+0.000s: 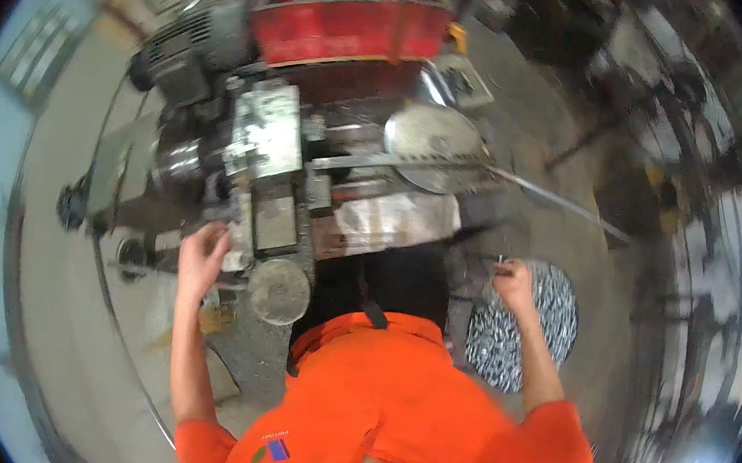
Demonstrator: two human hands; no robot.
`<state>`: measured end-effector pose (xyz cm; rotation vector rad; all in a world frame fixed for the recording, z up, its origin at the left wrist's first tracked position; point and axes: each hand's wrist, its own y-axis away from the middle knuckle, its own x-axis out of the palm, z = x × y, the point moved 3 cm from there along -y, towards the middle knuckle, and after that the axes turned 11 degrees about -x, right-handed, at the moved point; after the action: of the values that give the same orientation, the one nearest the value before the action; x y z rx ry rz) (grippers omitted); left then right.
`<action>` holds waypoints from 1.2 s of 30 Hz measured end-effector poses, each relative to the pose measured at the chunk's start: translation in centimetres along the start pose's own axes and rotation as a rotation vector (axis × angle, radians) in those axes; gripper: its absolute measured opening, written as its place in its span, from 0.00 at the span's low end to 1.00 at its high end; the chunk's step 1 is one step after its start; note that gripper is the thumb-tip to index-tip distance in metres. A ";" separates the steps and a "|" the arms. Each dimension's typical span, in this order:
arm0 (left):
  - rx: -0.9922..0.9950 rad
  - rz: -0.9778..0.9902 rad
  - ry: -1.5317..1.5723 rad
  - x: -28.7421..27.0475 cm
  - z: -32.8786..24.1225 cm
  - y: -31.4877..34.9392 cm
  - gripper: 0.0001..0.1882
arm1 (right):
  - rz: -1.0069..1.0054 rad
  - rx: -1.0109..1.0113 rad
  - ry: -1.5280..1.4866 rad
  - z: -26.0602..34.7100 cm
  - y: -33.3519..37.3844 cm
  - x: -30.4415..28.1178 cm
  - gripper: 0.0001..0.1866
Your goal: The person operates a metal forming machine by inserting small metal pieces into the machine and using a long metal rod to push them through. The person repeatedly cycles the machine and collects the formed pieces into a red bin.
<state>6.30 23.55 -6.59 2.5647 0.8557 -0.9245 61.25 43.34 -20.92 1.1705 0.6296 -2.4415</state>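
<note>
My left hand is beside the left front of a metal machine, its fingers curled in by a pale machine part. Whether it grips anything is hidden by blur. My right hand is raised over the far edge of a round heap of small shiny metal pieces. Its fingers are pinched closed, and what is between them is too small to make out. Between my hands, a long flat bar with holes crosses the machine in front of a round metal plate.
A red bin of metal pieces stands at the back. An electric motor sits back left. Close to my left hand is a round grey disc. A thin rod sticks out to the right. Dark machinery lines the right side.
</note>
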 end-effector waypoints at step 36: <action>0.115 0.302 0.142 -5.5 -5.4 3.4 0.19 | 0.572 -1.347 0.012 44.4 -20.0 5.4 0.19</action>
<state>7.61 20.85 1.25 2.7833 0.4401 -0.7270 19.88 35.69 4.27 0.6003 1.3605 -1.0524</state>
